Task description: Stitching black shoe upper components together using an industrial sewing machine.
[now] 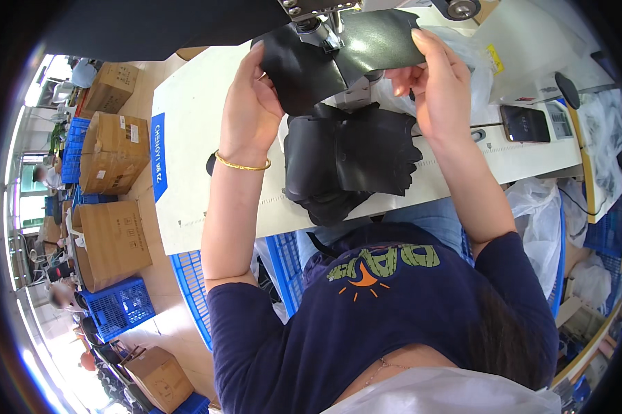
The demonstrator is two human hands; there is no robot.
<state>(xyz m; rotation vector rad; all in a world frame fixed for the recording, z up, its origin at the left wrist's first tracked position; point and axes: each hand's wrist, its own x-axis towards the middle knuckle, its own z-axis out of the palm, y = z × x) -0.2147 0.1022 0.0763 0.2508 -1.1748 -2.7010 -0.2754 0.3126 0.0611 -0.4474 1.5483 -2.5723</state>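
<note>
A black, shiny leather-like piece (383,43) is spread under the needle and presser-foot area of a sewing machine (316,29), with a seam line across its middle. My left hand (251,103) grips its left edge, thumb on top. At its right edge, my right hand (440,83) pinches the corner between thumb and fingers. Nearer to me, a pile of similar black pieces (376,162) with notched edges lies on the white sewing table (194,152) and hangs over its front edge.
A dark phone (525,124) rests on the table at the right, beside clear plastic wrapping (473,52). Blue crates (190,286) stand under the front edge. Cardboard boxes (114,152) and a blue basket (120,308) line the floor at left, where other people sit farther off.
</note>
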